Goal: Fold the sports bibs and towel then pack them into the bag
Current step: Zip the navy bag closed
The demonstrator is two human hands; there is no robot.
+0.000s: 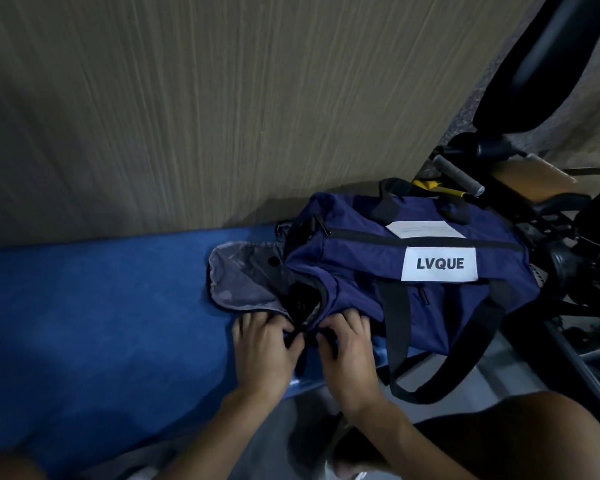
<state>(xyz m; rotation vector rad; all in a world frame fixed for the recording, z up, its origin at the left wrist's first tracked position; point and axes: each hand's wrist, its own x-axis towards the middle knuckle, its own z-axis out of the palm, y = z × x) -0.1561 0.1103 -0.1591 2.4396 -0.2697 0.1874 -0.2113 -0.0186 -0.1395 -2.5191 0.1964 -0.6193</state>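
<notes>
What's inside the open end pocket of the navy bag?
The flap lies open, showing grey lining. The left hand and right hand grip the edge of the bag at the opening; inside looks only dark. Bibs or towel there cannot be seen.

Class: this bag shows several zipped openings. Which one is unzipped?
The end compartment of the bag, its grey-lined flap folded out onto the mat; the long top zip is closed.
</notes>
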